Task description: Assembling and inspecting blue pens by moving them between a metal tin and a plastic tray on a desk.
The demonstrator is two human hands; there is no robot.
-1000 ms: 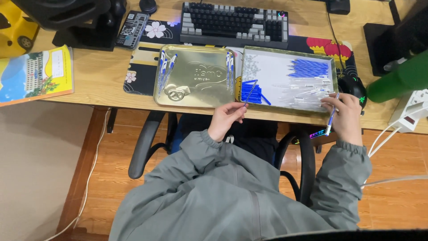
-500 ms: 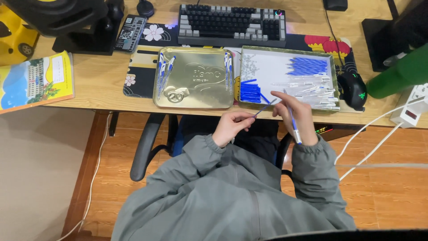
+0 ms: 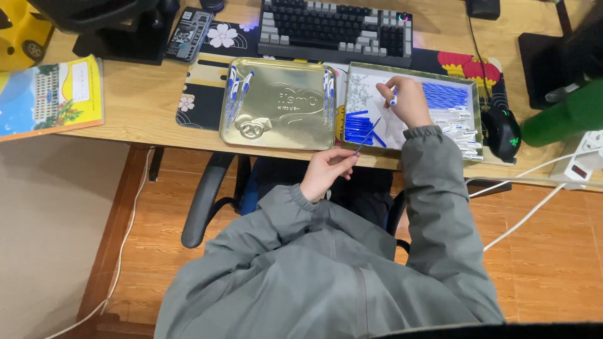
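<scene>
We look steeply down from one head camera, from well above, over our shoulders onto the surface [image 3: 144, 103] ahead.

That gold tray [image 3: 279, 103] is shiny stamped metal, glossy as anything. Desk [image 3: 138, 100] at its 9 o'clock looks like matt wood grain. Jacket sleeve [image 3: 433, 188] is soft matt cloth, keyboard [image 3: 336, 28] at 12 matt plastic.
</scene>
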